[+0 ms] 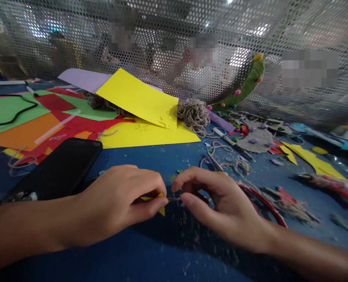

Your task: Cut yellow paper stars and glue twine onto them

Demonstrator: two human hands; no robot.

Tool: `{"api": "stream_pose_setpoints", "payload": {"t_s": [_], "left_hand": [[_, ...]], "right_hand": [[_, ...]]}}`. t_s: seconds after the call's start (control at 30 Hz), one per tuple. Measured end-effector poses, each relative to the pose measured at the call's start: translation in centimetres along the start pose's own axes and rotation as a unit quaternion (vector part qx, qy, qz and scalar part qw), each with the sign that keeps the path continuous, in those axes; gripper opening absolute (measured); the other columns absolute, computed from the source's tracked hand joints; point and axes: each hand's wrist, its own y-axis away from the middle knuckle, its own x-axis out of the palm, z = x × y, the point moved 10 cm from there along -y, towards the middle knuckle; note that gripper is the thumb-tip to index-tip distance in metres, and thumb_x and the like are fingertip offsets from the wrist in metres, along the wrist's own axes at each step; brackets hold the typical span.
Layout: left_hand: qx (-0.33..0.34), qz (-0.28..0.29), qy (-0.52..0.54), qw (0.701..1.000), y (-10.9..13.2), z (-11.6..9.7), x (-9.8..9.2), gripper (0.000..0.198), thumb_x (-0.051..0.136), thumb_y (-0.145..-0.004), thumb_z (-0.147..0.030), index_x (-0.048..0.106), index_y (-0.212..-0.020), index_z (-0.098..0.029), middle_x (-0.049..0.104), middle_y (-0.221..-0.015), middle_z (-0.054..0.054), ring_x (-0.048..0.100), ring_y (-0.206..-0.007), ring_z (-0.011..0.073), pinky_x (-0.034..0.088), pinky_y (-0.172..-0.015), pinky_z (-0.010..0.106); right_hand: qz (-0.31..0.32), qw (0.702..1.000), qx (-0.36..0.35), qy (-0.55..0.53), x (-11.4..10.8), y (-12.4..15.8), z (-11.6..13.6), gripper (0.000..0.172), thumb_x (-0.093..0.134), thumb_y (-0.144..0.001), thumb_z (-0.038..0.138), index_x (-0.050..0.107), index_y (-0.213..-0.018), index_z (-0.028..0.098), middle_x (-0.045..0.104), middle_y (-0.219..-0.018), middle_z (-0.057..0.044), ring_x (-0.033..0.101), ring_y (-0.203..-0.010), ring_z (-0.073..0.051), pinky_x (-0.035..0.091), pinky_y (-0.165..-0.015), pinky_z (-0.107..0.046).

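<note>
1. A small yellow piece is pinched between the thumb and index finger of the left hand, above the near middle of the blue table.
2. A thin strand is seen in the gap between the two hands, running right from the left fingertips towards the right thumb.
3. The right hand is held curled, with the tips of its thumb and index finger apart; whether the strand is gripped by it cannot be told.
4. At the left, a black phone is laid just beyond the left wrist.
5. Farther left, orange paper and red paper are overlapped.
6. Beyond the hands, a lower yellow sheet is partly covered by a tilted yellow sheet, beside which a grey yarn bundle is seen.
7. On the right, a pen is surrounded by scraps.
8. The far side is bounded by a perforated panel.
</note>
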Motion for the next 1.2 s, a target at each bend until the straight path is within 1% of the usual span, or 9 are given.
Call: {"api": "stream_pose_setpoints", "payload": {"t_s": [0.2, 0.3, 0.47, 0.6, 0.77, 0.87, 1.0, 1.1, 1.2], "left_hand": [[-0.014, 0.001, -0.001, 1.0, 0.0, 0.3, 0.0, 0.015, 0.045, -0.083, -0.025, 0.049, -0.071, -0.018, 0.055, -0.06, -0.006, 0.046, -0.052, 0.0076, 0.03, -0.052, 0.02], [-0.027, 0.002, 0.012, 1.0, 0.0, 0.6, 0.0, 0.015, 0.045, -0.083, -0.025, 0.05, -0.07, -0.018, 0.054, -0.06, -0.007, 0.045, -0.052, 0.007, 0.031, -0.051, 0.019], [-0.031, 0.012, 0.038, 0.999, -0.1, 0.7, 0.1, 0.013, 0.046, -0.083, -0.023, 0.05, -0.071, -0.018, 0.055, -0.063, -0.006, 0.048, -0.055, 0.0055, 0.032, -0.051, 0.016], [-0.041, 0.03, 0.039, 0.998, -0.2, 0.6, 0.2, 0.014, 0.046, -0.083, -0.022, 0.05, -0.07, -0.017, 0.055, -0.062, -0.006, 0.048, -0.055, 0.0059, 0.033, -0.052, 0.017], [-0.047, 0.031, 0.046, 0.997, -0.2, 0.6, -0.1, 0.015, 0.044, -0.083, -0.023, 0.05, -0.071, -0.017, 0.055, -0.063, -0.004, 0.049, -0.055, 0.0067, 0.035, -0.052, 0.018], [-0.054, 0.026, 0.055, 0.997, -0.2, 0.8, -0.1, 0.016, 0.042, -0.084, -0.024, 0.049, -0.072, -0.018, 0.055, -0.062, -0.004, 0.049, -0.054, 0.0067, 0.035, -0.05, 0.017], [-0.089, 0.005, 0.13, 0.988, 0.1, 1.5, 0.0, 0.017, 0.037, -0.086, -0.027, 0.045, -0.074, -0.018, 0.053, -0.059, -0.006, 0.05, -0.044, 0.0045, 0.036, -0.042, 0.015], [-0.122, 0.024, 0.204, 0.971, 0.3, 1.9, 0.8, 0.017, 0.032, -0.088, -0.028, 0.041, -0.078, -0.019, 0.057, -0.061, -0.005, 0.053, -0.041, 0.0045, 0.038, -0.041, 0.014], [-0.13, 0.036, 0.233, 0.963, 0.3, 1.9, 1.1, 0.017, 0.029, -0.088, -0.029, 0.039, -0.08, -0.019, 0.059, -0.064, -0.004, 0.056, -0.04, 0.0056, 0.039, -0.041, 0.015]], "right_hand": [[-0.016, 1.0, 0.001, 0.003, -0.5, 0.0, -0.3, 0.005, 0.045, -0.08, 0.022, 0.048, -0.077, 0.019, 0.051, -0.06, 0.002, 0.046, -0.051, -0.006, 0.038, -0.045, -0.017], [-0.042, 0.999, 0.007, 0.016, -1.5, -0.2, -0.7, 0.006, 0.047, -0.079, 0.022, 0.045, -0.074, 0.019, 0.048, -0.06, 0.003, 0.044, -0.051, -0.006, 0.037, -0.045, -0.018], [-0.094, 0.993, 0.011, 0.071, -4.4, -1.1, -1.4, 0.01, 0.045, -0.081, 0.024, 0.043, -0.073, 0.018, 0.042, -0.059, 0.003, 0.039, -0.048, -0.005, 0.032, -0.042, -0.019], [-0.161, 0.984, 0.034, 0.074, -7.8, -1.6, -2.7, 0.011, 0.038, -0.084, 0.019, 0.04, -0.073, 0.018, 0.044, -0.062, 0.002, 0.042, -0.051, -0.005, 0.035, -0.046, -0.02], [-0.204, 0.969, 0.06, 0.129, -10.8, -1.6, -3.9, 0.025, 0.033, -0.086, 0.017, 0.039, -0.062, 0.018, 0.045, -0.06, 0.001, 0.042, -0.051, -0.004, 0.035, -0.052, -0.021], [-0.191, 0.963, 0.064, 0.177, -11.2, -1.7, -3.8, 0.03, 0.035, -0.086, 0.02, 0.039, -0.057, 0.017, 0.043, -0.053, 0.003, 0.04, -0.048, -0.003, 0.033, -0.052, -0.022], [-0.195, 0.963, 0.073, 0.169, -11.5, -1.8, -3.8, 0.018, 0.041, -0.083, 0.018, 0.043, -0.065, 0.016, 0.045, -0.057, 0.003, 0.042, -0.048, -0.002, 0.034, -0.05, -0.02], [-0.189, 0.966, 0.07, 0.159, -11.4, -1.9, -3.6, 0.013, 0.041, -0.082, 0.016, 0.045, -0.07, 0.015, 0.048, -0.061, 0.002, 0.044, -0.049, -0.002, 0.035, -0.049, -0.019], [-0.183, 0.966, 0.052, 0.175, -11.7, -1.7, -2.8, 0.015, 0.039, -0.083, 0.016, 0.045, -0.069, 0.016, 0.049, -0.062, 0.002, 0.045, -0.049, -0.002, 0.036, -0.049, -0.019]]}}
